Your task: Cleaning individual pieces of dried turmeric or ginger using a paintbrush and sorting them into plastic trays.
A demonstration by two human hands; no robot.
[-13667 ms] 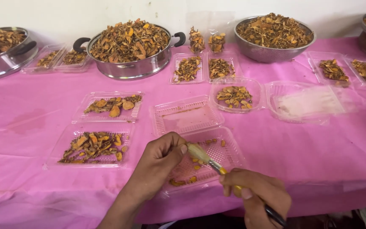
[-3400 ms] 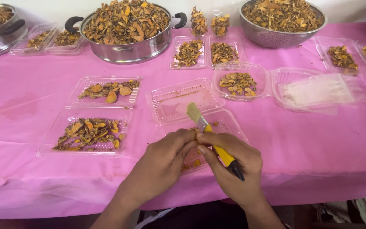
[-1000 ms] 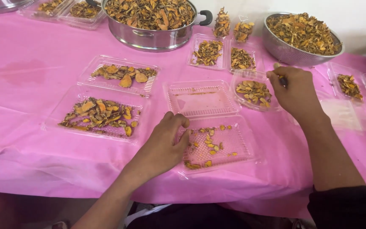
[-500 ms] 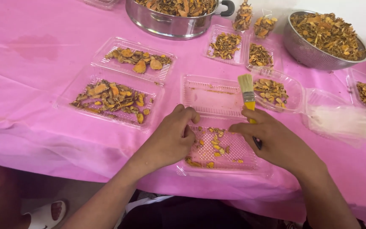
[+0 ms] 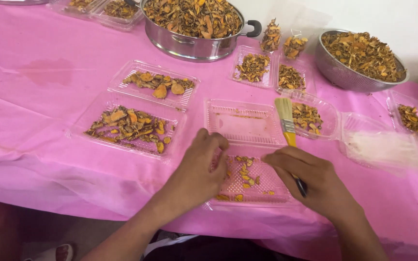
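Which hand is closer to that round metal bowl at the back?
Right. The right hand, holding the brush, lies below the bowl; the left hand is farther left.

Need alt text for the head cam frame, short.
Two bare hands work over a clear plastic tray of orange-brown dried pieces on a pink tablecloth: the right hand holds a yellow-handled brush, the left hand rests on the tray. More filled trays and a steel pot sit behind.

Small food-packing workspace, pink-covered table, steel pot of dried orange slices, rows of clear plastic trays
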